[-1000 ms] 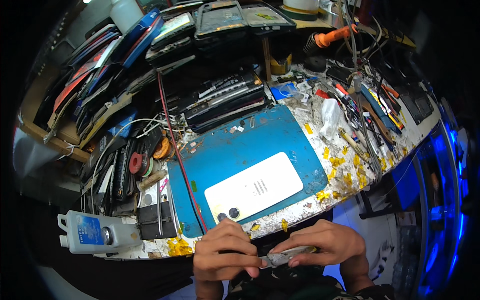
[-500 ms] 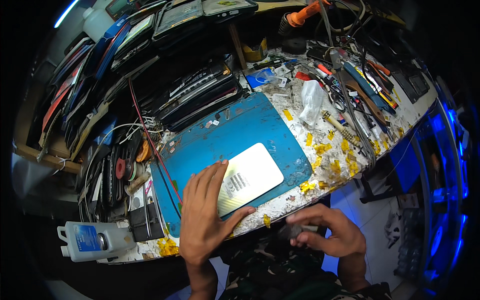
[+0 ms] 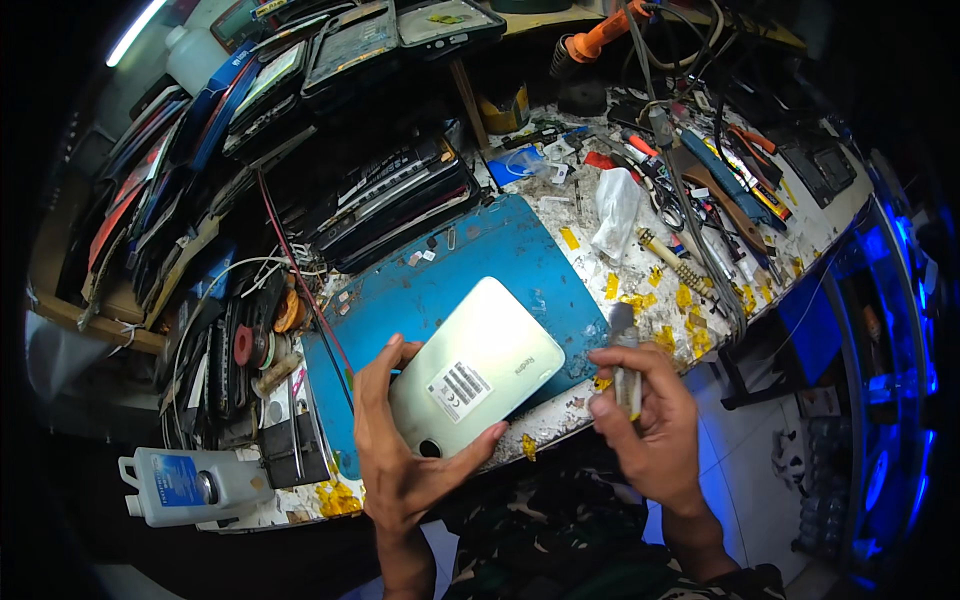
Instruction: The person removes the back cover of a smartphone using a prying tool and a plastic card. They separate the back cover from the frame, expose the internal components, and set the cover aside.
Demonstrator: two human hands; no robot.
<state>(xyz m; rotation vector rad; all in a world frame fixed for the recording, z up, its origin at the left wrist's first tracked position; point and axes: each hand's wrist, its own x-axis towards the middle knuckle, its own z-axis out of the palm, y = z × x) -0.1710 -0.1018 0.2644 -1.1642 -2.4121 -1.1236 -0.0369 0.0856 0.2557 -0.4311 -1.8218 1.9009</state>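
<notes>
On my feed, the pale green phone point(image 3: 500, 330) shows its back, with a white sticker point(image 3: 462, 392) of fine black print and a short line of lettering near its right corner. A blue label point(image 3: 175, 478) with white writing wraps the whitish jug point(image 3: 235, 492) at the lower left. I see a worn blue mat point(image 3: 400, 290) on the stained white tabletop point(image 3: 560, 207), yellow scraps point(image 3: 690, 320) strewn to its right, a lit tube lamp point(image 3: 136, 30) at upper left and pale floor tiles point(image 3: 735, 450). My left hand point(image 3: 400, 468) grips the phone's near end between thumb and fingers, tilting it above the mat; I cannot tell whether an edge touches. My right hand point(image 3: 655, 420) pinches a small pale tool point(image 3: 627, 385), its grey tip upward, just beside the phone.
</notes>
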